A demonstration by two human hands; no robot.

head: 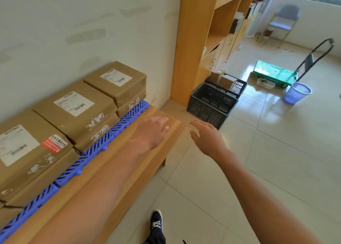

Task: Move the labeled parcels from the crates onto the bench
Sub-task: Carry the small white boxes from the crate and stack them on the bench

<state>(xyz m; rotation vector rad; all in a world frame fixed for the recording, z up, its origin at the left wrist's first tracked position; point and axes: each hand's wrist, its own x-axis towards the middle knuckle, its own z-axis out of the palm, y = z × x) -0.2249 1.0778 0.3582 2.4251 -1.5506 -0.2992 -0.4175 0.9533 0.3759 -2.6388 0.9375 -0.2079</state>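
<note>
Three stacks of brown labeled parcels sit on a blue plastic mat (pixel 129 117) on the wooden bench (pixel 140 171) along the wall: a near stack (pixel 27 155), a middle stack (pixel 77 112) and a far stack (pixel 118 85). My left hand (pixel 153 131) hovers over the bench's far end, fingers relaxed, holding nothing. My right hand (pixel 206 136) reaches out past the bench end, fingers spread, empty. Two dark crates stand on the floor beyond: the near crate (pixel 212 105) looks empty, the far crate (pixel 238 86) holds small parcels (pixel 224 79).
A tall wooden shelving unit (pixel 195 41) rises just behind the crates. Farther right on the tiled floor are a green platform trolley (pixel 275 72), a purple wastebasket (pixel 297 92) and a chair (pixel 284 22). My shoe (pixel 156 223) is at the bottom.
</note>
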